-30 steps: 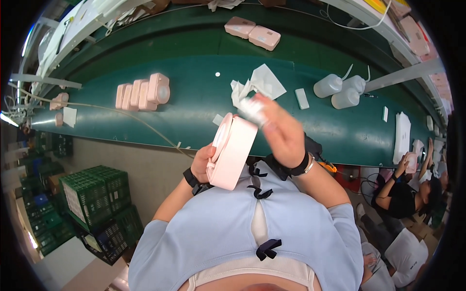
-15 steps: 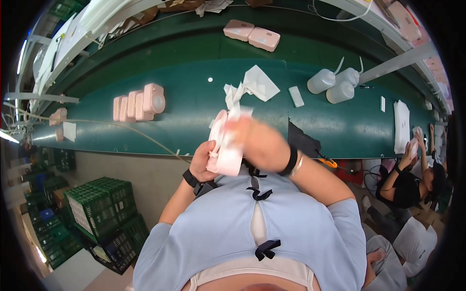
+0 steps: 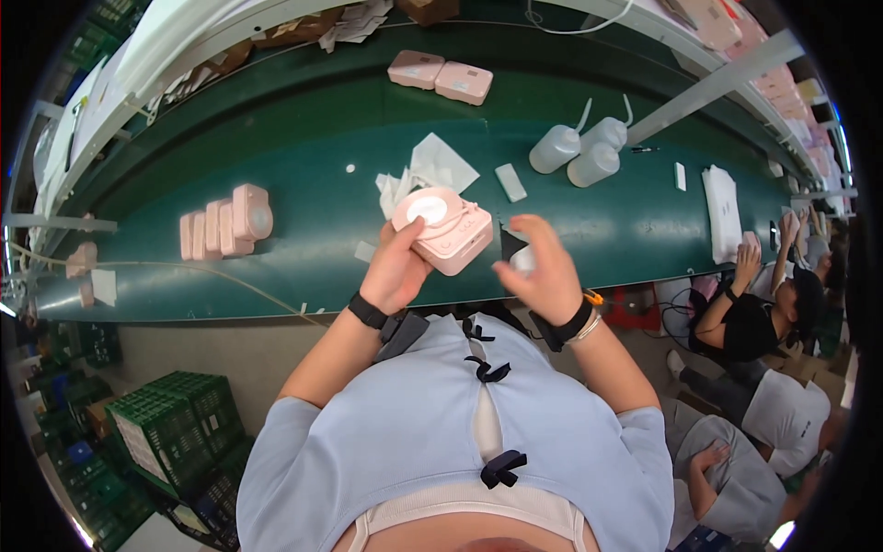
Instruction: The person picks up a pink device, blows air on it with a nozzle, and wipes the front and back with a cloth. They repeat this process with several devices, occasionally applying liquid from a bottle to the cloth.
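Note:
My left hand (image 3: 397, 269) grips a pink, rounded box-shaped device (image 3: 452, 242), thumb pressed on top. A round pink disc with a white centre (image 3: 427, 212) lies against the device, and a thin pink cord loops beside it. To the right, apart from the device, is my right hand (image 3: 543, 273), thumb and index finger spread. A small white wad (image 3: 523, 260) shows in its palm, seemingly held by the other fingers, which are partly hidden. Just beyond the device, crumpled white tissue (image 3: 432, 166) lies on the green table (image 3: 322, 221).
Several pink devices (image 3: 225, 224) stand in a row at left. Two pink boxes (image 3: 440, 76) lie at the back. Clear squeeze bottles (image 3: 589, 152) and a small white block (image 3: 510, 182) are at right. Green crates (image 3: 175, 428) stand at lower left; a co-worker (image 3: 768, 308) sits at far right.
My right hand has drawn away from the pink device to the right. The device has been turned so its top and disc show. The view has shifted, moving the table's items leftward.

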The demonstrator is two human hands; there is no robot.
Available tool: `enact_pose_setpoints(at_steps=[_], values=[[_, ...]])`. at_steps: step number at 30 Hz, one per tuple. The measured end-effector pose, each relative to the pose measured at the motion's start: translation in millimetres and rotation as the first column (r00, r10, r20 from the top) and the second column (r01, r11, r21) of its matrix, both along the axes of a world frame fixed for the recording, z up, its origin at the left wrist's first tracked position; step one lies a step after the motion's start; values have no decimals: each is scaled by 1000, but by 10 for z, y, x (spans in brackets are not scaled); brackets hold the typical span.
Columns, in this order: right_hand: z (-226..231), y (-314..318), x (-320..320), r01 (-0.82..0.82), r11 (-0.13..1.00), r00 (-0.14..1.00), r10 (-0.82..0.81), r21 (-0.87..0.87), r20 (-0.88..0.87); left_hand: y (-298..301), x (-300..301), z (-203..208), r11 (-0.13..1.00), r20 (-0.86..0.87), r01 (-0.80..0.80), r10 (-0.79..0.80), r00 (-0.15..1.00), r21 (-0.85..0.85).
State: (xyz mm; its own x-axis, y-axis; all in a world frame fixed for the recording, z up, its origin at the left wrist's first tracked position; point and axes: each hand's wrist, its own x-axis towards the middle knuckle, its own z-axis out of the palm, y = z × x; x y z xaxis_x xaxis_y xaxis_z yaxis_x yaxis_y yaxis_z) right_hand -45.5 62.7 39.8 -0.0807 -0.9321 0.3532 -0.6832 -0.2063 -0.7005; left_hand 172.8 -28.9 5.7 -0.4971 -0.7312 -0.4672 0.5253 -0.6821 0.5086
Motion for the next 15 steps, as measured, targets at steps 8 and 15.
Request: enact_pose_setpoints(at_steps=[8,15], values=[[63,232,-176,43,987,867,40,154,-497,140,-621,-103,909,-148,416,-406,902,43],[-44,502,-1812,333,899,739,-436,285,513,116,-554,-77,862,17,505,-506,862,40]])
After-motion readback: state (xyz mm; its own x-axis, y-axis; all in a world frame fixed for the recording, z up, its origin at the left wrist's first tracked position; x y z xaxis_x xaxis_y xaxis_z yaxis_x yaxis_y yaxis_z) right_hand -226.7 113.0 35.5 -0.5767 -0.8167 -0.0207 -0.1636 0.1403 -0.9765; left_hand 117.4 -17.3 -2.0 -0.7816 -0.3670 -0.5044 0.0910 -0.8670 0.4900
